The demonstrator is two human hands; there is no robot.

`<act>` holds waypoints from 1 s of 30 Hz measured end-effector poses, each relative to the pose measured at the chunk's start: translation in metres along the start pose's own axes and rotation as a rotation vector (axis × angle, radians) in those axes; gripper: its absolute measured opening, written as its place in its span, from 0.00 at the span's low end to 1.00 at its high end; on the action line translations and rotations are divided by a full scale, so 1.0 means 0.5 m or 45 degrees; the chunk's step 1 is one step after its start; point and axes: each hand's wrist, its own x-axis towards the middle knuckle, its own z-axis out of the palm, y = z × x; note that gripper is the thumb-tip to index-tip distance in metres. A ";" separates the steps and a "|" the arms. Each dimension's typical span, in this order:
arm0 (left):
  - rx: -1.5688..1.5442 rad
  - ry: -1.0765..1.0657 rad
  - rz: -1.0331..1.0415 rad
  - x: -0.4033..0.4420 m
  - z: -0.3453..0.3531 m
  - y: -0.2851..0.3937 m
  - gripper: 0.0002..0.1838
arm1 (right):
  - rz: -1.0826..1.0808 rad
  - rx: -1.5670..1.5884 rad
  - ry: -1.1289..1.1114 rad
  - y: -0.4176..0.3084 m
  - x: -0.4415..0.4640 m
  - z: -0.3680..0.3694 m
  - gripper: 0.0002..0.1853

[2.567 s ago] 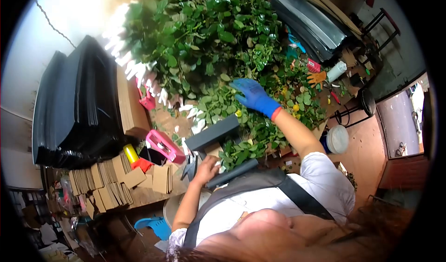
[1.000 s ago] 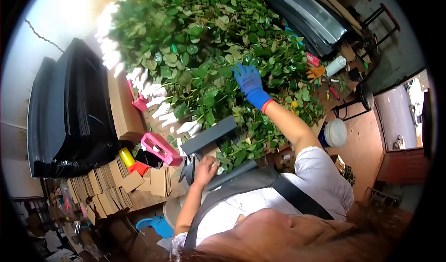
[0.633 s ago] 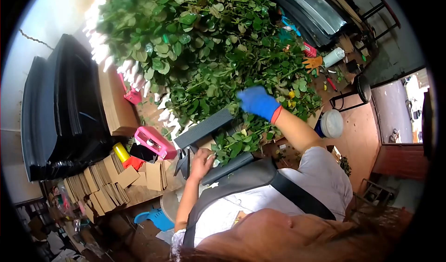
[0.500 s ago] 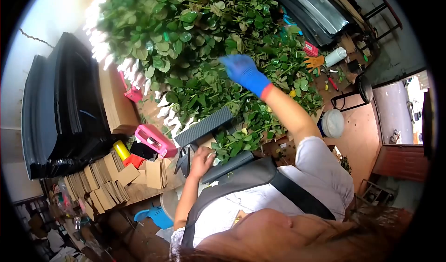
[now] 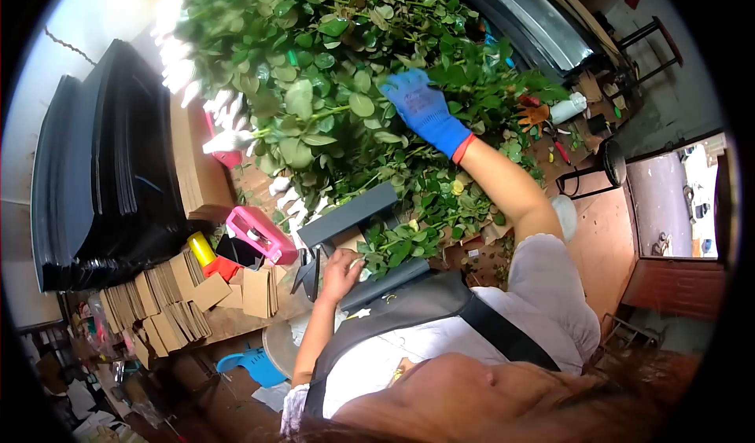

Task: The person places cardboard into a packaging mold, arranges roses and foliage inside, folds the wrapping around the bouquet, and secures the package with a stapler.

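Observation:
In the head view my right hand (image 5: 417, 101), in a blue glove with a red cuff, is closed round the stem of a rose. That rose stretches leftward over the pile, its bud (image 5: 230, 141) wrapped in a white sleeve; its leafy tail shows right of the glove. Below lies a large heap of leafy rose stems (image 5: 322, 58), white-sleeved buds along its left side. My bare left hand (image 5: 344, 274) rests low at the workbench, fingers curled at the white end of a small leafy bunch (image 5: 397, 246). A grey ridged block (image 5: 350, 215) sits just above it.
Left of my hand are black-handled scissors (image 5: 308, 274), a pink tape dispenser (image 5: 261, 235), a yellow roll (image 5: 201, 250) and stacked cardboard pieces (image 5: 169, 297). Black sheets (image 5: 102, 160) stand at the left wall. A white bottle (image 5: 568, 108) and orange glove (image 5: 534, 116) lie at right.
My right hand has closed on a rose and raised it from the heap, shifting slightly up and to the right. My left hand stays in place.

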 end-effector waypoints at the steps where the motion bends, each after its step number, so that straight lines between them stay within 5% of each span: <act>1: 0.009 0.027 0.061 -0.002 0.003 -0.003 0.10 | 0.079 0.176 -0.497 0.011 -0.001 -0.002 0.13; 3: 0.019 0.009 0.039 -0.004 0.003 -0.014 0.10 | 0.262 0.225 -0.670 0.028 0.004 -0.041 0.22; 4: 0.026 0.016 0.056 0.002 -0.001 -0.014 0.10 | 0.258 0.234 -0.296 0.037 -0.017 -0.043 0.24; 7: -0.002 -0.014 -0.020 -0.006 0.001 -0.002 0.10 | 0.074 0.196 0.225 0.046 -0.035 -0.054 0.28; 9: -0.001 -0.016 0.052 -0.006 0.004 -0.015 0.11 | 0.114 0.469 -0.166 0.069 -0.058 -0.013 0.28; 11: -0.014 -0.018 0.025 -0.007 0.003 -0.016 0.11 | 0.037 0.371 0.145 0.055 -0.054 -0.093 0.28; 15: 0.062 0.083 0.120 -0.008 0.016 -0.042 0.11 | -0.034 0.287 0.197 0.017 -0.077 -0.292 0.28; 16: 0.126 0.067 0.066 -0.013 0.007 -0.027 0.14 | -0.054 0.305 0.065 0.012 -0.090 -0.330 0.28; 17: 0.143 0.371 0.145 -0.012 0.023 -0.012 0.18 | -0.074 0.317 -0.073 0.008 -0.108 -0.356 0.27; 18: 0.115 0.071 -0.176 -0.012 -0.007 0.025 0.21 | -0.096 0.361 -0.208 0.005 -0.131 -0.362 0.26; 20: -0.825 0.322 0.087 -0.009 0.083 -0.119 0.20 | -0.144 0.442 -0.481 -0.002 -0.187 -0.314 0.26; 23: -0.048 0.135 -0.256 -0.009 0.045 -0.099 0.38 | -0.089 0.374 -0.884 0.002 -0.344 -0.120 0.24; 27: -0.347 0.266 -0.255 -0.001 0.021 -0.044 0.43 | 0.051 0.326 -1.530 -0.025 -0.399 0.006 0.22; 30: -0.068 0.380 -0.144 0.004 0.025 -0.048 0.42 | 0.112 0.501 -1.737 -0.012 -0.403 0.014 0.28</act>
